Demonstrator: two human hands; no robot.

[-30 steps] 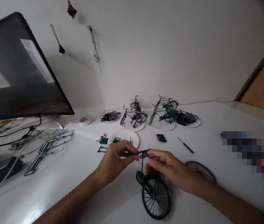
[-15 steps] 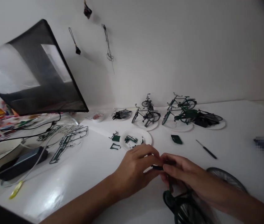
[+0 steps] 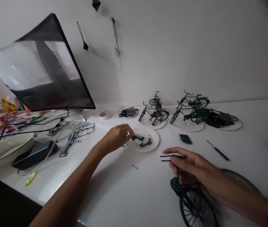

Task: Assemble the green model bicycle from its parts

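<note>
My right hand [image 3: 193, 167] is closed around the frame of a dark green model bicycle [image 3: 190, 201], near the lower right. Two thin parallel prongs stick out to the left from between its thumb and fingers. One spoked wheel hangs below the hand; another wheel [image 3: 240, 178] shows partly behind my forearm. My left hand [image 3: 116, 138] is at the left rim of a white paper plate [image 3: 156, 140], fingers curled together. A bit of green shows between those fingertips; whether they grip it is unclear. On the plate lie several dark green bicycle parts [image 3: 144, 143].
A tiny loose part [image 3: 134, 166] lies on the white table. Behind stand several model bicycles [image 3: 155, 115] on plates. A green panel [image 3: 186, 139] and a screwdriver [image 3: 217, 150] lie to the right. Parts sprues [image 3: 74, 138], a dark box [image 3: 35, 154] and a monitor [image 3: 53, 69] occupy the left.
My left hand has left the bicycle and moved left to the plate's edge. The prongs in my right hand are now uncovered. The view has shifted slightly left.
</note>
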